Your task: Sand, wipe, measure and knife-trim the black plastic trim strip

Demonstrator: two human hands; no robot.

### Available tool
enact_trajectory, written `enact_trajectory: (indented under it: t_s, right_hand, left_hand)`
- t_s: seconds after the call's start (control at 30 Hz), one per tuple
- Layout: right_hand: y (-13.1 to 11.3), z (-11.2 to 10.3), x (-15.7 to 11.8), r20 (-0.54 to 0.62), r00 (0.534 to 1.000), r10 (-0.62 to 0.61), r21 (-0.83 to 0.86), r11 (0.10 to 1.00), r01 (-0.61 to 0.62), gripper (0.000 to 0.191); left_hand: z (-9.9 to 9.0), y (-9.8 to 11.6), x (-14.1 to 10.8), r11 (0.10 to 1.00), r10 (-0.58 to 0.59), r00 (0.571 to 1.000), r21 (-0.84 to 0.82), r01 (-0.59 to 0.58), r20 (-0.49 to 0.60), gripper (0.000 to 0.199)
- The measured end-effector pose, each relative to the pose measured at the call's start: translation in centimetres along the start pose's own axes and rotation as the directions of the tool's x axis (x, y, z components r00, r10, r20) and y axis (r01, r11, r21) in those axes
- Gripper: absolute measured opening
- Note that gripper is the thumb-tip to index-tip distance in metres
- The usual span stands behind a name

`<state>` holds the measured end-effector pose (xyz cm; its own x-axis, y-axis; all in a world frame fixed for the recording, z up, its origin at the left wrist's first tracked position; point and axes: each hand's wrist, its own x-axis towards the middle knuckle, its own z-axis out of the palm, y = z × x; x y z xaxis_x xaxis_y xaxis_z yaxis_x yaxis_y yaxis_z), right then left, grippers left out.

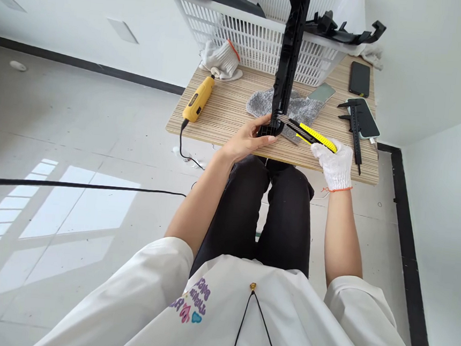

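A long black plastic part (287, 65) stretches from the table's near edge up over the basket. My bare left hand (247, 139) grips its near end, fingers on one side and thumb along the front. In my right hand (335, 159), which wears a white knit glove, is a yellow and black utility knife (312, 136). Its extended blade meets the near end of the black part, close to my left fingers. Beneath the part lies a grey cloth (300, 108), partly covered by it.
A white plastic basket (250, 35) with more black parts stands at the back. On the wooden table (232, 106) are a yellow corded rotary tool (199, 99), a white glove (221, 60), a black caliper (355, 131) on a phone (367, 117), and a dark flat box-like object (360, 79).
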<state>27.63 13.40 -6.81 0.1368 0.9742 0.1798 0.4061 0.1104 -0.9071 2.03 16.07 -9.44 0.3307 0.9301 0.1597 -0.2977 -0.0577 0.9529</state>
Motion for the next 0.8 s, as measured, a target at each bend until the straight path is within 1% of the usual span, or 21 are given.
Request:
enact_trajectory:
  t_s: [0.1, 0.17, 0.2, 0.23, 0.3, 0.4, 0.43, 0.47, 0.57, 0.7, 0.8]
  right_hand:
    - [0.1, 0.0, 0.1, -0.015, 1.000, 0.007, 0.003, 1.000, -0.007, 0.023]
    - [0.2, 0.0, 0.1, -0.007, 1.000, -0.001, -0.005, 1.000, 0.001, 0.022]
    - [0.2, -0.1, 0.1, 0.001, 1.000, -0.006, -0.008, 1.000, 0.006, 0.022]
    - [0.2, -0.1, 0.1, 0.008, 1.000, -0.009, -0.009, 1.000, 0.009, 0.022]
    - [0.0, -0.1, 0.0, 0.050, 0.999, -0.003, -0.006, 1.000, 0.003, 0.023]
    - [-0.5, 0.0, -0.2, 0.216, 0.976, 0.004, -0.022, 1.000, 0.001, 0.022]
    - [-0.6, 0.2, -0.3, 0.257, 0.966, -0.005, -0.032, 0.999, 0.013, 0.022]
    - [-0.8, 0.3, -0.4, 0.266, 0.964, -0.019, -0.036, 0.999, 0.029, 0.023]
    - [-1.0, 0.5, -0.6, 0.152, 0.987, -0.055, -0.023, 0.998, 0.059, 0.029]
    - [-0.8, 0.6, -0.6, 0.139, 0.989, -0.056, -0.033, 0.998, 0.061, 0.030]
    - [-0.9, 0.6, -0.6, 0.055, 0.996, -0.069, -0.001, 0.998, 0.070, 0.029]
  left_hand:
    - [0.5, 0.6, -0.3, 0.992, -0.084, 0.996, -0.093, 0.081, -0.033, 0.049]
    - [0.9, 1.0, -0.5, 0.983, -0.126, 0.988, -0.147, 0.112, -0.090, 0.035]
    - [1.0, 1.1, -0.5, 0.979, -0.139, 0.983, -0.167, 0.118, -0.118, 0.033]
    - [1.1, 1.2, -0.4, 0.975, -0.150, 0.979, -0.185, 0.122, -0.142, 0.034]
    - [1.2, 1.4, -0.3, 0.966, -0.181, 0.970, -0.214, 0.145, -0.162, 0.043]
    - [1.2, 1.8, -0.2, 0.950, -0.235, 0.964, -0.238, 0.201, -0.125, 0.060]
    - [1.2, 1.9, -0.1, 0.946, -0.243, 0.964, -0.244, 0.211, -0.109, 0.064]
    - [1.3, 2.1, -0.1, 0.944, -0.248, 0.964, -0.249, 0.217, -0.100, 0.067]
    - [1.4, 2.4, -0.2, 0.943, -0.253, 0.961, -0.249, 0.219, -0.113, 0.071]
    - [1.2, 2.2, -0.2, 0.949, -0.257, 0.962, -0.210, 0.233, -0.096, 0.074]
    - [0.8, 1.8, -0.1, 0.957, -0.229, 0.970, -0.202, 0.210, -0.079, 0.075]
